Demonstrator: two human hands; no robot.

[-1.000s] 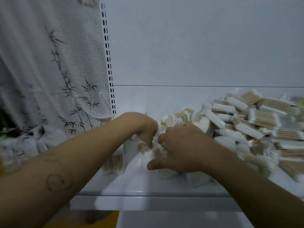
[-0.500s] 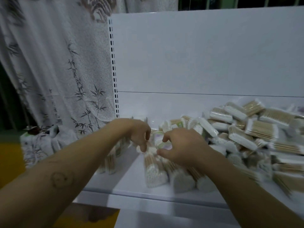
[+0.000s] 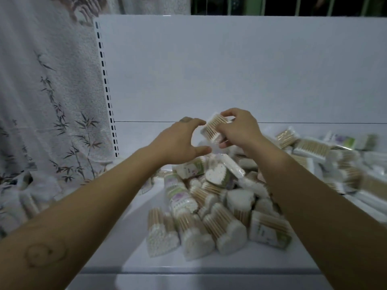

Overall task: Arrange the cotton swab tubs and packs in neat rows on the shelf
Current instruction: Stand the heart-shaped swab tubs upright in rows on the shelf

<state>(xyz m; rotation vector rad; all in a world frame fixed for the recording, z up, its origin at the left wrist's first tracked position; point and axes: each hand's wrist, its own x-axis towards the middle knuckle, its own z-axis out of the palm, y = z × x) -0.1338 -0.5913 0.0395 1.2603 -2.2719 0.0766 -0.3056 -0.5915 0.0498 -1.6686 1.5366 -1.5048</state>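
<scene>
White metal shelf (image 3: 125,237) with a bamboo-print curtain (image 3: 52,101) hanging to its left; a loose heap of cotton swab packs (image 3: 219,206) covers its centre and right, heart-shaped bundles nearest. Right hand (image 3: 240,130), above the far side of the heap, pinches one swab pack (image 3: 215,128) between thumb and fingers. Left hand (image 3: 178,143) just beside that pack, fingers apart and curved, holding nothing.

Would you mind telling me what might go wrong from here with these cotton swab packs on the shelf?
The right hand holds the cotton swab pack by one side above the heap, and the left hand has no grip on it, so it might slip and fall. The heart-shaped packs lie close to the front edge of the shelf, between both forearms; a brush might knock some off.
</scene>
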